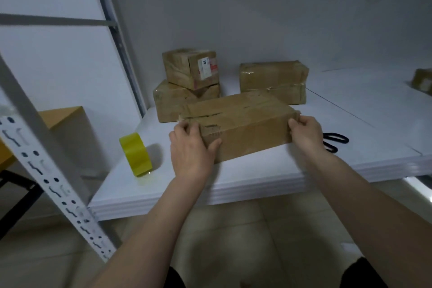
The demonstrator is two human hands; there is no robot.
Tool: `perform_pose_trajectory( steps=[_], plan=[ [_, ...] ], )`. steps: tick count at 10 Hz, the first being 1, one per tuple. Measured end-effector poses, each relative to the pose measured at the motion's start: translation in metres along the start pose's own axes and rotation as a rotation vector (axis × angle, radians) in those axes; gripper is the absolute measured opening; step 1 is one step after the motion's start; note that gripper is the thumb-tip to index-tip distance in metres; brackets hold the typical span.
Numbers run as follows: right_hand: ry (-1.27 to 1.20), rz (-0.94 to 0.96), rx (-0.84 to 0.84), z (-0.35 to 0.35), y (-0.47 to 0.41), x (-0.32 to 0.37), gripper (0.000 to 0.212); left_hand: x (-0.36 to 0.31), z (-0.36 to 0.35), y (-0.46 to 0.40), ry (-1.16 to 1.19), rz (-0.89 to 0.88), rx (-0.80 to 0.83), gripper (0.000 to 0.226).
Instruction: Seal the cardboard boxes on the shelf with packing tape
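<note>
A flat brown cardboard box [245, 121] lies near the front of the white shelf [233, 182], its top seam torn and rough at the left end. My left hand [190, 147] grips the box's left end, thumb on the front face. My right hand [306, 131] grips the right end with curled fingers. A yellow roll of packing tape [135, 154] stands on edge on the shelf, left of my left hand. Black-handled scissors [334, 141] lie just right of my right hand.
Two taped boxes are stacked at the back left [190, 69], another taped box [273, 80] sits behind the held one, and one more [423, 80] is at the far right. A perforated shelf upright [53, 184] slants across the left foreground. A tan box [67, 121] stands beyond it.
</note>
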State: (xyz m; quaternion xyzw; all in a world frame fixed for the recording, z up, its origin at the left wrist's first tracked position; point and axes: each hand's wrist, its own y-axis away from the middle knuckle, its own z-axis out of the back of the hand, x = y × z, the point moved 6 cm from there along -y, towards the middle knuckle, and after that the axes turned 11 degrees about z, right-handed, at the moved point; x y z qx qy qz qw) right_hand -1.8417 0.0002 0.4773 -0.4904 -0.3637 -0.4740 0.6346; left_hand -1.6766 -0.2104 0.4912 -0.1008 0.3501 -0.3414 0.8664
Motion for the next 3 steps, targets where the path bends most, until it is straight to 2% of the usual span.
perform_pose_trajectory(
  steps=[2, 3],
  plan=[
    [-0.008, -0.018, 0.18, -0.007, -0.017, -0.01, 0.027, -0.006, -0.023, -0.026, 0.023, -0.014, 0.093, 0.062],
    [0.075, -0.026, 0.108, 0.005, -0.025, -0.016, 0.038, -0.011, -0.025, -0.037, -0.04, 0.008, 0.167, 0.054]
  ],
)
